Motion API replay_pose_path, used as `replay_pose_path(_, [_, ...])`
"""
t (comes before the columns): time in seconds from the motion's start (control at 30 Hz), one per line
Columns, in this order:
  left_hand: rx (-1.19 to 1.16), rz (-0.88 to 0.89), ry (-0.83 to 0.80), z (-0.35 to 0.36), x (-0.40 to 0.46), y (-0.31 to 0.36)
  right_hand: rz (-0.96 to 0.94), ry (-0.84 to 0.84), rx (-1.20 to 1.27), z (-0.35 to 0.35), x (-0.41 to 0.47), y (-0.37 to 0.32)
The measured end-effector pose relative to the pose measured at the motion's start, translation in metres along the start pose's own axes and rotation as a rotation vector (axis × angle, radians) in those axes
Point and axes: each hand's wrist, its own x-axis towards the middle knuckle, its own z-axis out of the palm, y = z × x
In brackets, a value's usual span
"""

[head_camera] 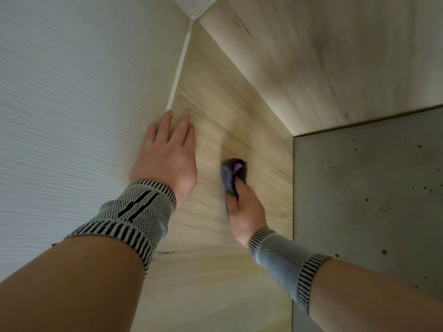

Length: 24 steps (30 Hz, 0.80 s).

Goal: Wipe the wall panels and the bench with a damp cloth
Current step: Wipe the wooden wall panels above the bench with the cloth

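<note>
Wiping the wood-grain wall panel (239, 121) is the step in hand, and we judge it well under way but far from finished, since only a small patch lies under the cloth at any moment. Our right hand (247, 212) has its grip closed around a bunched grey-purple cloth (231, 173), fingers curled over it and pressing it flat against the panel, about midway between the corner seam (178, 68) and the panel's right edge. Our left hand (167, 152) lies spread, fingers straight, holding nothing, braced where the pale textured wall (72, 104) meets the wood panel.

To do this well, we would open the cloth out a little so more of it meets the surface; a tight wad only cleans a narrow stripe. We would work in long overlapping passes along the grain, up toward the corner and back, so no strip is missed. The seam likely gathers dust, so a folded edge of cloth run along it should help. We keep pressure even and let the braced hand steady us rather than lean hard.

The grey speckled panel (371, 200) to the right shows brown spots that probably need firmer rubbing. The counter is not in view, so it waits its turn.
</note>
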Motion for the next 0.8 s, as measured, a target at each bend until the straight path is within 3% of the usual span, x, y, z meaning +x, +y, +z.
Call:
replay_pose_path(0.03, [-0.024, -0.003, -0.004, 0.000, -0.001, 0.000, -0.012, -0.011, -0.016, -0.003, 0.000, -0.001])
replay_pose_path(0.17, [-0.116, 0.011, 0.012, -0.003, 0.000, -0.002, -0.354, -0.021, 0.041, 0.002, 0.000, -0.041])
replay_pose_path(0.43, [-0.130, 0.002, -0.007, -0.004, -0.003, 0.000, -0.245, 0.051, -0.059, -0.027, 0.130, -0.089])
replay_pose_path(0.63, [-0.173, 0.009, 0.000, -0.005, -0.003, -0.002, -0.509, -0.080, -0.077, -0.007, 0.019, -0.035])
replay_pose_path(0.7, [-0.175, 0.006, -0.014, -0.004, -0.003, -0.001, -0.551, -0.107, -0.095, -0.006, 0.022, -0.032])
replay_pose_path(0.8, [-0.164, 0.017, -0.002, -0.003, -0.004, -0.003, -0.471, -0.020, -0.154, -0.012, 0.070, -0.061])
